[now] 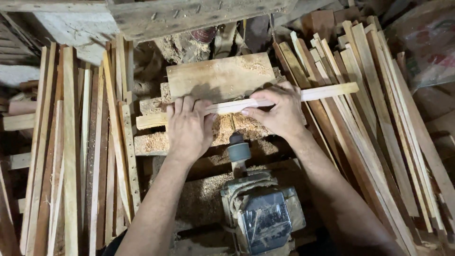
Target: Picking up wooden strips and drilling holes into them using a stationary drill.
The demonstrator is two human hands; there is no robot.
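A long pale wooden strip [327, 91] lies crosswise over a sawdust-covered work block [150, 142], running from lower left to upper right. My left hand [188, 127] presses flat on the strip's left part, fingers together on top of it. My right hand [279, 111] grips the strip a little to the right, thumb under, fingers over. Just below the strip, between my hands, a grey spindle head [238, 150] rises from an electric motor [263, 215]. Behind the strip sits a flat wooden board [220, 76] dusted with sawdust.
Several long wooden strips lean in a stack on the left [71, 151] and in another stack on the right [379, 118]. A thick wooden beam [189, 16] crosses overhead at the top. Sawdust covers the surfaces around the motor.
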